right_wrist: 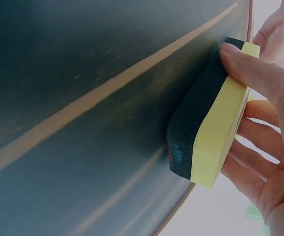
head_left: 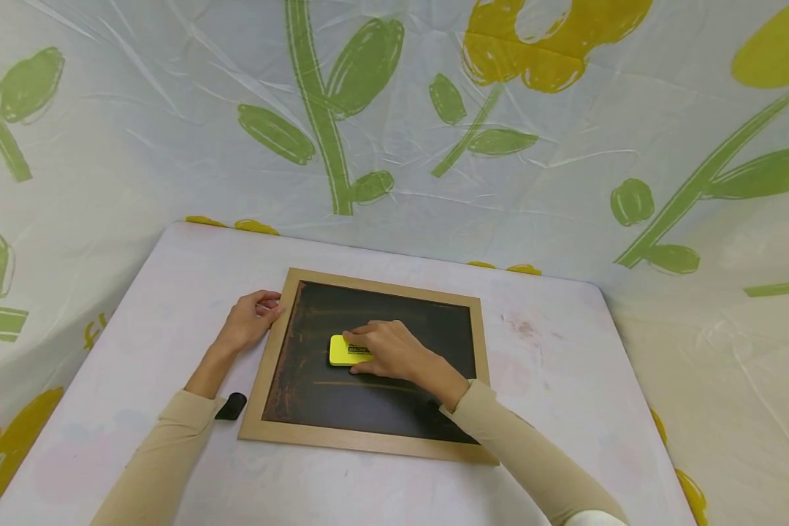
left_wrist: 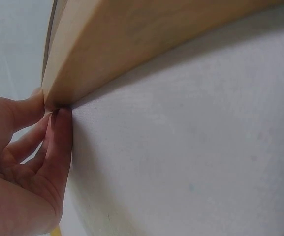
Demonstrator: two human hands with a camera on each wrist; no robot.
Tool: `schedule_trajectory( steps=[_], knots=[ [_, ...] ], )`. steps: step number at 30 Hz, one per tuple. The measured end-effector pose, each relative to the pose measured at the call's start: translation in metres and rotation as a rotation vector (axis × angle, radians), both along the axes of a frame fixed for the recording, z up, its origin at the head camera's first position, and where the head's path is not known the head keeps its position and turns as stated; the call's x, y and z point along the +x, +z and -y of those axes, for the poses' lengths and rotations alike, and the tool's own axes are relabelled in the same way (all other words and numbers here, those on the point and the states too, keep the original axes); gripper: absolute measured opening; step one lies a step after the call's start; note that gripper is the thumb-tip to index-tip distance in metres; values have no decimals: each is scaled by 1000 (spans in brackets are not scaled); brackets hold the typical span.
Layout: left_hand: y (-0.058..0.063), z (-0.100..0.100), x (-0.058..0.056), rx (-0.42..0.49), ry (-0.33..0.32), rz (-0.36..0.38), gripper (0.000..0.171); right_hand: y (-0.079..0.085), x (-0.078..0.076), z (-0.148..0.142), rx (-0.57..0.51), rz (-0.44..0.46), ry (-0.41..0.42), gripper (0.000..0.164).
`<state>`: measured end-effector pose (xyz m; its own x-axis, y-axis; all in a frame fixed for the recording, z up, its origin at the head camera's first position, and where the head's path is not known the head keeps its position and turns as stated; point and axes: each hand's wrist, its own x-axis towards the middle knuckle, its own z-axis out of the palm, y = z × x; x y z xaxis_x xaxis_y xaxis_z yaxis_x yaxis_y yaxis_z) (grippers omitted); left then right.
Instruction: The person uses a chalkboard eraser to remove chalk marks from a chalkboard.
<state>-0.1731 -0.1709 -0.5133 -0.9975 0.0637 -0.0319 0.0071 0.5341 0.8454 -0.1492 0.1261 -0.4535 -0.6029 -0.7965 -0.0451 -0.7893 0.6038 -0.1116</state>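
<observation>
A chalkboard point(head_left: 381, 406) in a light wooden frame lies flat on the table, with faint orange chalk lines across its dark face. My right hand point(head_left: 394, 351) grips a yellow board eraser point(head_left: 342, 351) between thumb and fingers. The eraser's black felt side point(right_wrist: 191, 113) faces the board in the right wrist view, beside an orange chalk line point(right_wrist: 97, 98). At the board's left edge, my left hand point(head_left: 250, 321) holds the wooden frame point(left_wrist: 107, 39), its thumb on the frame and its fingertips at the lower edge.
A black object point(head_left: 231, 406), partly behind the left sleeve, sits near the board's lower left corner. The table point(head_left: 565, 365) has a pale cover with reddish smudges to the right of the board. Flower-patterned sheets point(head_left: 191, 131) hang around the table.
</observation>
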Motion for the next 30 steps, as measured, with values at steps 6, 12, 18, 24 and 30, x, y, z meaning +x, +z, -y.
schedule_trajectory(
  steps=[6,12,18,24,30],
  knots=[
    [-1,0,-2,-3,-8,-10,35,0,-1,11,14,-1,15,63],
    [0,1,-2,-11,2,12,35,0,-2,23,23,-11,36,62],
    [1,-2,-1,-9,-1,35,37,3,0,30,51,-10,42,63],
    [2,-3,-1,-5,-2,30,37,2,0,28,63,-20,33,64],
    [1,-3,0,-6,-1,33,38,1,1,25,34,8,21,62]
  ],
)
